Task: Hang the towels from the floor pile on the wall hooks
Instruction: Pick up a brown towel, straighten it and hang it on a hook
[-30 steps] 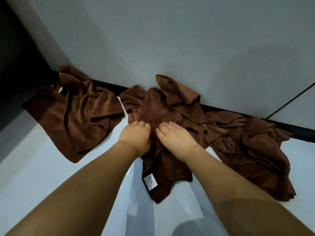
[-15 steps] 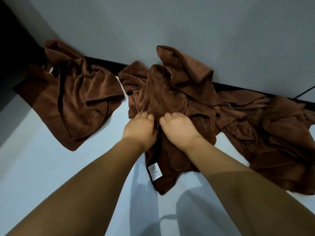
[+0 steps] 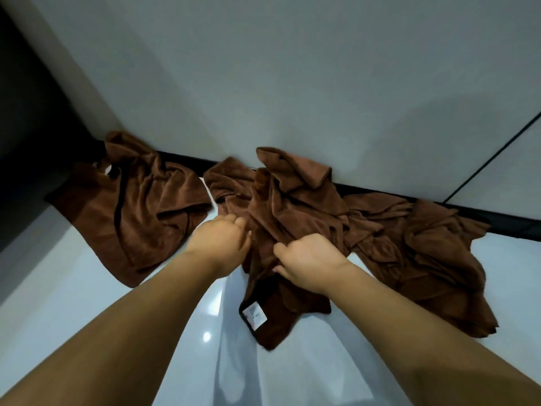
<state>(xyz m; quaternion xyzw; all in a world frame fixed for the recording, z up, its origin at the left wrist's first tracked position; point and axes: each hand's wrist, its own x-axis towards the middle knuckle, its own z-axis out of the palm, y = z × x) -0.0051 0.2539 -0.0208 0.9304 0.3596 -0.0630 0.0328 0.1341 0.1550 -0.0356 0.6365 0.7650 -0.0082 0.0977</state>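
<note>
Brown plush middle towel (image 3: 292, 206) is lying crumpled on the glossy floor (image 3: 73, 288) against the wall (image 3: 292, 83), white care label (image 3: 255, 313) showing at its near corner. Left hand (image 3: 219, 244) and right hand (image 3: 307, 259) are both pinching its folds, fingertips buried in cloth. Flanking towels are blurring together on the right; hooks out of view.

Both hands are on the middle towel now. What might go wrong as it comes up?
The middle towel overlaps the crumpled right towel, so lifting may drag that one along. The left hand and right hand grip bunched folds, not an edge, so it may rise tangled. No hooks are in view.
</note>
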